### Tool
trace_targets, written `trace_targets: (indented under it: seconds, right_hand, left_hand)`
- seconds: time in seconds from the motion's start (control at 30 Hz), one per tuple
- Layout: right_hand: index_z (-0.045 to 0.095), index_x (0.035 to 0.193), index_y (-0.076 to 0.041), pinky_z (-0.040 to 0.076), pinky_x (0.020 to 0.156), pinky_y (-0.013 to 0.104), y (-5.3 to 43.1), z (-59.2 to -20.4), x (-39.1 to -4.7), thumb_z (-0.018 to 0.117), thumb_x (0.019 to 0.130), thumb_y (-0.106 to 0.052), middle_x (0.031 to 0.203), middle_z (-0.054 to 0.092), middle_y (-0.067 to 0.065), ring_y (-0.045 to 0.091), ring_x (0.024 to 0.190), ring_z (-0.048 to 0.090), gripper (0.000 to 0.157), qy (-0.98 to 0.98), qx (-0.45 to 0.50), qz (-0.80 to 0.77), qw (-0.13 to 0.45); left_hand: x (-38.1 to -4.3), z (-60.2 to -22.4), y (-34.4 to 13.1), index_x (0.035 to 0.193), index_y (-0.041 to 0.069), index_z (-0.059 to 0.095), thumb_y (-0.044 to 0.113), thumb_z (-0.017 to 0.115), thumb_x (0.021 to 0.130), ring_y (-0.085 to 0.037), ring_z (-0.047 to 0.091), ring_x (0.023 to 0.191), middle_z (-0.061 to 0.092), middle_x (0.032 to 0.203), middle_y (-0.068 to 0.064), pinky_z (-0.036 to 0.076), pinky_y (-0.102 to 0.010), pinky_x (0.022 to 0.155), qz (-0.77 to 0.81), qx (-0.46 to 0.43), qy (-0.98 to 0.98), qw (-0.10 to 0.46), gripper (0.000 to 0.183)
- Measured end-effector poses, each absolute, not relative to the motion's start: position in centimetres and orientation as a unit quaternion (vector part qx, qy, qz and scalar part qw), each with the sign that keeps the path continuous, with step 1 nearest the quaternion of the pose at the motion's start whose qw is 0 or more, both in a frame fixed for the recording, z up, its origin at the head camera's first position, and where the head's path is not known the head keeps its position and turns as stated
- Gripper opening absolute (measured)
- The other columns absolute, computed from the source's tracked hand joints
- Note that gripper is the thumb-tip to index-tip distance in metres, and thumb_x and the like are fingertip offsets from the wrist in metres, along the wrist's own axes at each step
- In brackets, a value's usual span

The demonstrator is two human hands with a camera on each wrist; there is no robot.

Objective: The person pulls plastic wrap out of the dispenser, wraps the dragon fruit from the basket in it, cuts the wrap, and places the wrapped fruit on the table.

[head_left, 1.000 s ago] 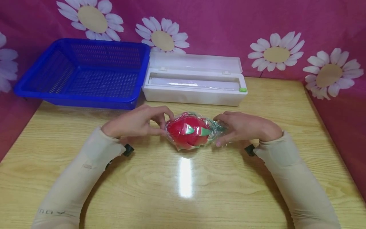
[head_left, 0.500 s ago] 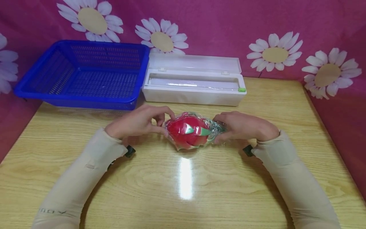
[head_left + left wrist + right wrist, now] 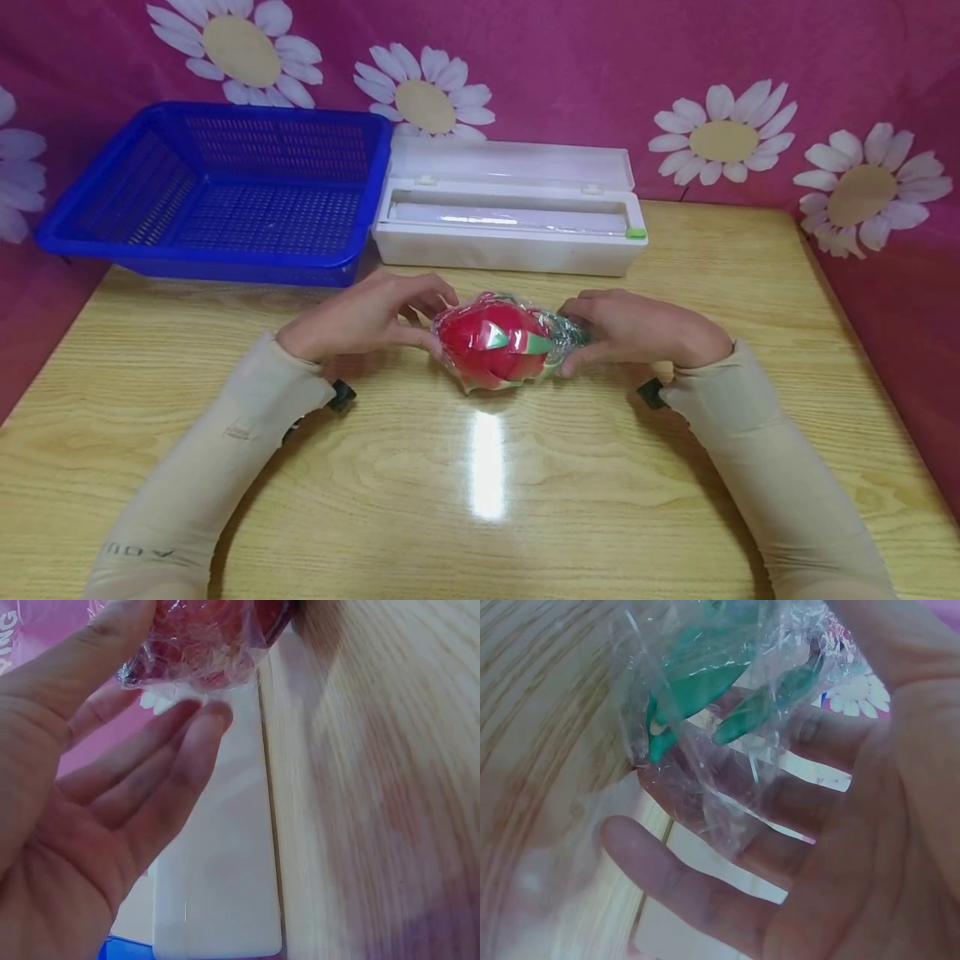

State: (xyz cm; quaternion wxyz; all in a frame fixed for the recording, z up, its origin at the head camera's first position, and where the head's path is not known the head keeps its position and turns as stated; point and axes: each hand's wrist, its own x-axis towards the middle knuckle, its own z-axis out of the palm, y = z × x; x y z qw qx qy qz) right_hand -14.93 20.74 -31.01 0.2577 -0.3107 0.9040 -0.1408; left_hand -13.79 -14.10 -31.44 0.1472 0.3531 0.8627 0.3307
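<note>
A red dragon fruit with green-tipped scales (image 3: pixel 495 346), wrapped in clear cling film, lies in the middle of the wooden table. At its left end, my left hand (image 3: pixel 367 317) holds it between thumb and fingers; the left wrist view has the thumb (image 3: pixel 90 645) against the film, other fingers curving below. My right hand (image 3: pixel 637 329) holds the gathered film at the green, leafy end. In the right wrist view, fingers lie behind the crinkled film (image 3: pixel 705 757) around green leaf tips (image 3: pixel 705 690).
Behind the fruit stands a white cling film dispenser (image 3: pixel 510 258), its lid raised and a film roll (image 3: pixel 510 218) inside. A blue slotted basket (image 3: pixel 247 262) is left of it. Pink flowered cloth (image 3: pixel 570 67) backs the table (image 3: pixel 375 500).
My right thumb and fingers have drawn in closer round the film at the leafy end. My left hand has shifted slightly right, its fingers now less bent. The fruit stays in place.
</note>
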Motion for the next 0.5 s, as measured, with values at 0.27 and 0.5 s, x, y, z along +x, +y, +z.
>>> trace_targets:
  seconds: [0.27, 0.5]
  right_hand:
    - [0.060, 0.138, -0.008, 0.053, 0.106, 0.049, 20.90, -30.77, -14.90, 0.087, 0.074, -0.056, 0.125, 0.067, 0.006, 0.021, 0.110, 0.061, 0.085, 0.899, -0.314, -0.134, 0.275]
    - [0.062, 0.136, -0.008, 0.055, 0.104, 0.048, 20.78, -30.87, -14.78, 0.091, 0.076, -0.043, 0.122, 0.068, 0.006, 0.020, 0.108, 0.063, 0.075, 0.903, -0.309, -0.126, 0.270]
  left_hand:
    - [-13.86, -31.66, -14.12, 0.123, 0.008, 0.067, 0.029, 0.085, 0.082, -0.016, 0.074, 0.094, 0.079, 0.107, -0.006, 0.063, -0.034, 0.087, 0.330, 0.368, 0.859, 0.132, 0.049]
    - [-13.74, -31.61, -14.03, 0.124, 0.012, 0.064, 0.030, 0.084, 0.084, -0.017, 0.075, 0.100, 0.079, 0.111, -0.005, 0.062, -0.035, 0.092, 0.331, 0.344, 0.865, 0.156, 0.048]
